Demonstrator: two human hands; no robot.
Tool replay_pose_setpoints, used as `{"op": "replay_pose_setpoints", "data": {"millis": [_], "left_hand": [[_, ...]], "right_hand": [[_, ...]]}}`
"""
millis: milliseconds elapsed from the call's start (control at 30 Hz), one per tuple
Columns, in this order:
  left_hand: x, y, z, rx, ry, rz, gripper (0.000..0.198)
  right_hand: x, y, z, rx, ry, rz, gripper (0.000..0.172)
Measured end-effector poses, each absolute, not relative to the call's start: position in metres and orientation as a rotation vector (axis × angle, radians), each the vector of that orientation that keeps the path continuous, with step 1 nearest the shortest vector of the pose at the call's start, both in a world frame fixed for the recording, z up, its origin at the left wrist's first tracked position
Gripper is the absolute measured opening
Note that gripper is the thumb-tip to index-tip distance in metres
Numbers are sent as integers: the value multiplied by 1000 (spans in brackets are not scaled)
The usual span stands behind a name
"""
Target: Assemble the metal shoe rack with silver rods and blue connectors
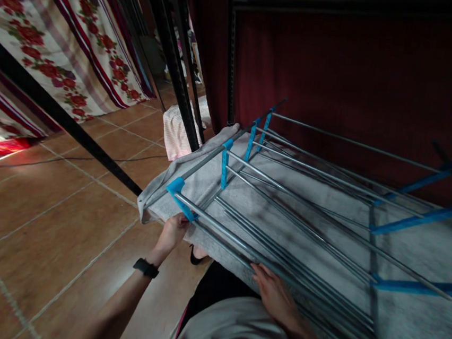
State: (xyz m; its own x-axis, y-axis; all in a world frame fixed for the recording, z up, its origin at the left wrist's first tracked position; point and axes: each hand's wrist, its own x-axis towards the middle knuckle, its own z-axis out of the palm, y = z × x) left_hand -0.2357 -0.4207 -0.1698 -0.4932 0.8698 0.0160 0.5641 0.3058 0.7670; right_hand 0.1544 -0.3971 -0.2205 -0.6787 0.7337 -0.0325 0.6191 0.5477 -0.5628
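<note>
A rack of grey metal tubes (288, 183) with blue plastic brackets lies across a grey cloth (420, 263). My left hand (173, 232), a black band on its wrist, is closed at the lower end of the nearest blue bracket (184, 206). Its fingertips are partly hidden there. My right hand (273, 294) grips the near lower tube of the rack, fingers together and the thumb out of sight. Several loose-looking thin tubes (278, 244) run side by side just beyond it. At the far right, more blue bars (425, 214) angle outward.
Black metal posts (179, 69) rise at the left corner, and a slanted black bar (66, 122) crosses the left side. A dark red curtain (339, 68) hangs behind. Floral curtains (58, 41), a tiled floor (65, 218) with a thin cable, and a pale striped cloth (175, 132) are leftward.
</note>
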Motion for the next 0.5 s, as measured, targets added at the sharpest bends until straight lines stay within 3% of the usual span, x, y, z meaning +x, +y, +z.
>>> {"op": "replay_pose_setpoints", "data": {"millis": [300, 500], "left_hand": [[-223, -416, -160, 1107, 2081, 1114, 29], [-233, -418, -156, 1178, 2144, 1008, 44]], "right_hand": [[148, -402, -196, -1211, -2470, 911, 42], [220, -448, -185, -1271, -2218, 787, 40]]}}
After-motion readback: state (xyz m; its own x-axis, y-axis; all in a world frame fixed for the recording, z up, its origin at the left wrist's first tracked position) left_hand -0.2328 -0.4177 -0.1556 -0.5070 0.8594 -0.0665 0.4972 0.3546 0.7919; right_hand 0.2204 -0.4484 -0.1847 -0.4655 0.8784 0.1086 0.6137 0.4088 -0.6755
